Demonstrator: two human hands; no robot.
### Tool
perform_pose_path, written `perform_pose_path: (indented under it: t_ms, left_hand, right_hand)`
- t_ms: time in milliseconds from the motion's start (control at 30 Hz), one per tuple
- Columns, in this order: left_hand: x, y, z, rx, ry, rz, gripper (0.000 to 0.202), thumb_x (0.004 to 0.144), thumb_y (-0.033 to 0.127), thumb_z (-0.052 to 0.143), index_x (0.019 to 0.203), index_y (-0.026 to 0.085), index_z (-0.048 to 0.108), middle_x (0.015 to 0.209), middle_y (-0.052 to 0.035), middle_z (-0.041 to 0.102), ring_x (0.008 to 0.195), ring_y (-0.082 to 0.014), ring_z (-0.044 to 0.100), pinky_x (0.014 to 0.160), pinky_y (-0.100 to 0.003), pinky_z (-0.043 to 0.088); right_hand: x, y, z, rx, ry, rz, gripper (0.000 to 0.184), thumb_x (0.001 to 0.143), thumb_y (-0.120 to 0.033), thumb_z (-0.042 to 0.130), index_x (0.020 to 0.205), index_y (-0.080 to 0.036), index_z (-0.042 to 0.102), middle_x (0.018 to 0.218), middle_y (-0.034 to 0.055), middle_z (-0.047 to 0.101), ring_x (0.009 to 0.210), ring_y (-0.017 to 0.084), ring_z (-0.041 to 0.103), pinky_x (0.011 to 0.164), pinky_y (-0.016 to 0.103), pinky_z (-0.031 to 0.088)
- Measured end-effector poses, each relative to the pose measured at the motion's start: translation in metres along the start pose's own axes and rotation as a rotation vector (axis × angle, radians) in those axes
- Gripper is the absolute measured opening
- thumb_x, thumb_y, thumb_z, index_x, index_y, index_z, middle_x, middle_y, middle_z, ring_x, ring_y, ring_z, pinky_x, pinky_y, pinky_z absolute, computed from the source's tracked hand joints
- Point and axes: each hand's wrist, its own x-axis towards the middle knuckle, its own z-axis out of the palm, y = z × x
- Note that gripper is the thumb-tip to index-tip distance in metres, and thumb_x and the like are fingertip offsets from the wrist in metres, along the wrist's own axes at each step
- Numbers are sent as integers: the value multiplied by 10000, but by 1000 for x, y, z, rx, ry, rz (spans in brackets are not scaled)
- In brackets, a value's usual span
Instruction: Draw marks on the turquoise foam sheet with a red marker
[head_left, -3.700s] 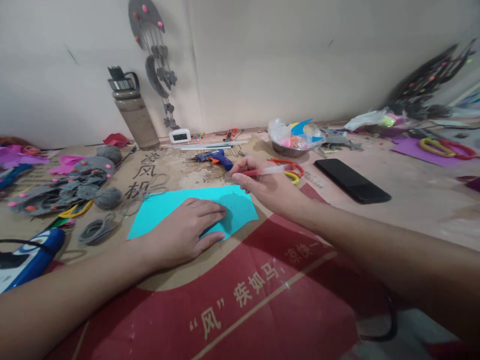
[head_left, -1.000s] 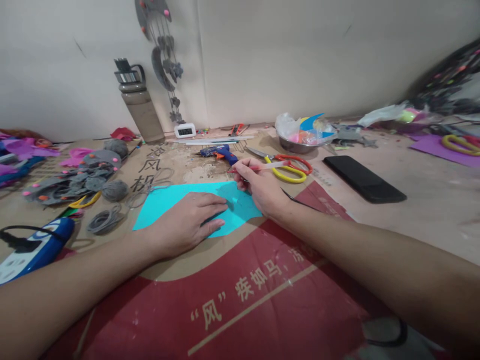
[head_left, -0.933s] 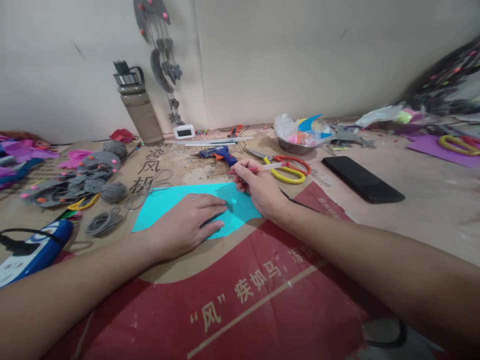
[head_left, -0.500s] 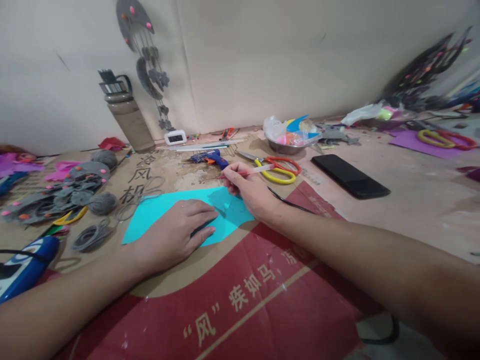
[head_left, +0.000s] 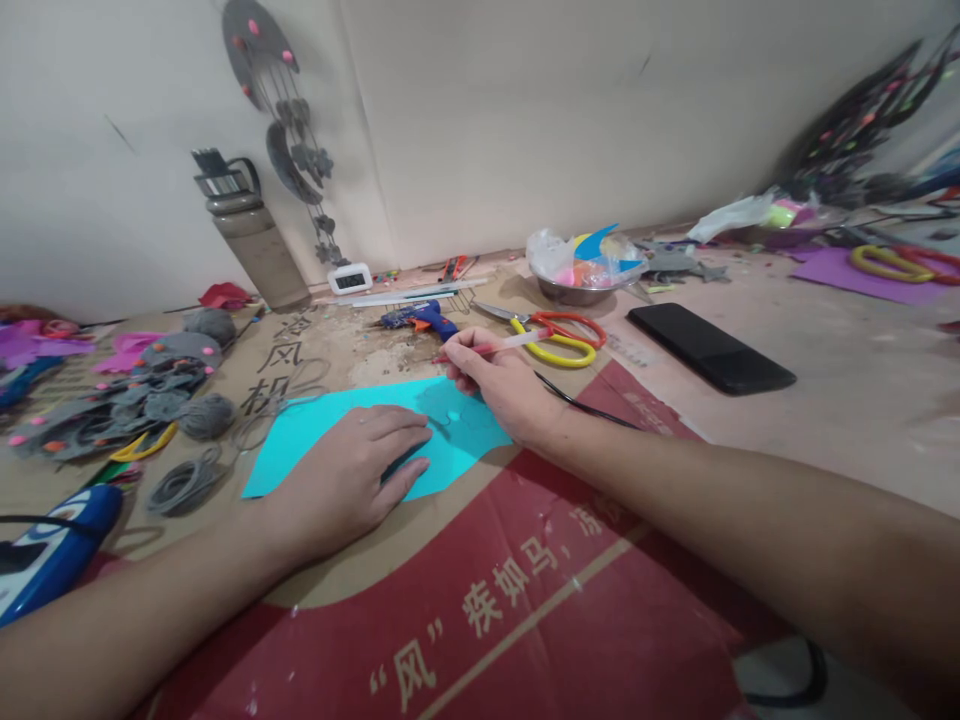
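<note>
A turquoise sheet of paper (head_left: 322, 418) lies on the flattened cardboard, with faint drawn outlines and a small cut-out on its right part. My left hand (head_left: 375, 465) rests on the sheet with its fingers spread and stretched out. Pinched in my right hand (head_left: 499, 385) is a pen (head_left: 501, 346) with a red front and a pale clear barrel, its tip pointing left just past the paper's far edge. The side of that hand lies over the paper's right end. Scissors (head_left: 555, 340) with red and yellow handles are just behind it.
Beyond the paper lies a blue glue gun (head_left: 416, 318). A black phone (head_left: 709, 348) is at right, and a metal bowl (head_left: 577, 290) with bagged bits stands behind. Grey yarn (head_left: 184, 482), felt pieces and a water bottle (head_left: 259, 245) are at left; a blue-white power strip (head_left: 60, 545) sits nearer.
The view has shifted slightly. Both hands stay nearly where they were, my right hand still with the pen and my left hand still on the paper.
</note>
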Motion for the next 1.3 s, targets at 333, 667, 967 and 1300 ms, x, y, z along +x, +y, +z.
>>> perform_pose_path:
  t_ms: [333,667,967,1300]
  left_hand:
    - [3,2,-3,-28,-48,-19,325,942,324,464,1197,181,607,1186,-95,621,1095,-232,563,937,-414,469]
    - [3,1,-4,-56,-39,-20,327,947,319,458,1211,181,593,1189,-96,626,1093,-230,561,942,-419,453]
    - [7,-2,-5,-191,-4,-88,305,961,280,411,1099,178,664,1128,-61,672,1058,-193,592,938,-361,471]
    - [7,-11,-9,-175,-75,-89,330,973,296,394,1205,184,599,1177,-57,648,1074,-192,573,949,-372,456]
  right_hand:
    - [1,3,0,-28,3,5,207,836,-420,542,795,-218,528,667,-35,566,572,98,467,564,249,380]
    - [-1,-6,-2,-83,-6,-53,187,849,-392,530,781,-218,530,661,-33,556,587,103,471,577,251,385]
    - [1,-7,-8,-148,0,-22,193,852,-365,532,740,-208,531,640,-26,547,558,97,461,539,254,359]
    - [1,-5,-7,-166,-20,23,178,847,-342,539,732,-206,540,637,-15,559,550,99,468,526,258,367]
